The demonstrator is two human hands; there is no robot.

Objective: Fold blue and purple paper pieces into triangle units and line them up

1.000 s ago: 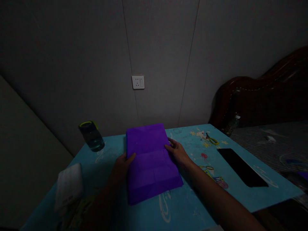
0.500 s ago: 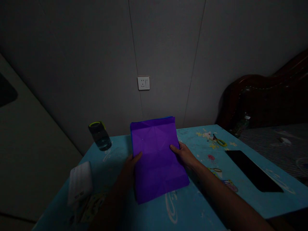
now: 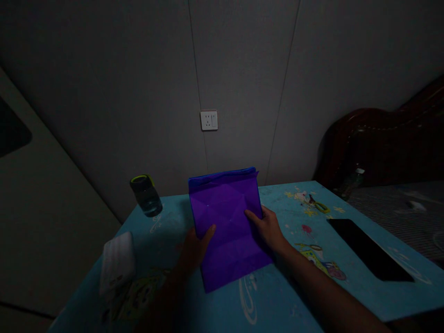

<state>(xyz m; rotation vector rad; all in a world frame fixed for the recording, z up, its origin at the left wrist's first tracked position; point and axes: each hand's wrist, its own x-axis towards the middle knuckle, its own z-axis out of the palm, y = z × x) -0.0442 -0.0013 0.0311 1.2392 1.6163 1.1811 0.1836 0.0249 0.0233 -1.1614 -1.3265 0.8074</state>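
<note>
Between my two hands stands a creased purple paper sheet [image 3: 231,240], tilted up over the table, with a blue paper edge [image 3: 222,175] showing behind its top. My left hand [image 3: 197,245] grips the left side, thumb on the front face. On the right side, my right hand [image 3: 265,224] is closed the same way, thumb pressed on the purple face. The fingers of both hands are mostly hidden behind the paper. Whether the purple and blue layers are joined, I cannot tell.
A blue patterned cloth [image 3: 277,296] covers the table. To the left are a dark bottle with a green rim [image 3: 147,196] and a white power bank [image 3: 118,259]. Yellow-handled scissors [image 3: 321,206] and a black flat strip [image 3: 369,249] lie right. A wall socket [image 3: 209,120] is behind.
The paper's top has shifted, so more of the blue layer shows behind the purple. My left thumb has moved inward across the front. The view has shifted slightly.
</note>
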